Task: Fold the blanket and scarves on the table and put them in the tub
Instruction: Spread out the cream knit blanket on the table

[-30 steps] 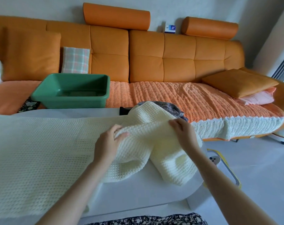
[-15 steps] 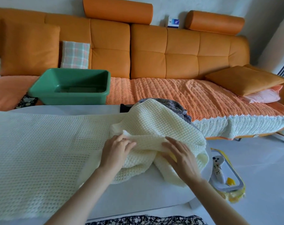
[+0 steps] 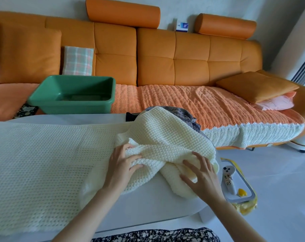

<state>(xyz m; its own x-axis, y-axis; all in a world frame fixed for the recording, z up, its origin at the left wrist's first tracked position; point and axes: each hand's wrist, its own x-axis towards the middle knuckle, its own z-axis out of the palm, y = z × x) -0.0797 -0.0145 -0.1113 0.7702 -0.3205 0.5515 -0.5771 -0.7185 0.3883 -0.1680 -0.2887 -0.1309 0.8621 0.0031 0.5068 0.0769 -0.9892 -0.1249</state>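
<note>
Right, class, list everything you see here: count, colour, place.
blanket: one, cream, over the table, bunched at its right end
scarf: at least one, dark patterned, behind the bunched blanket
tub: one, green, on the sofa
table: one, white, under the blanket
sofa: one, orange, behind the table
bolsters: two, orange, atop sofa back
plaid cushion: one, pale check, against sofa back
left hand: resting on the blanket
right hand: fingers spread on the blanket
</note>
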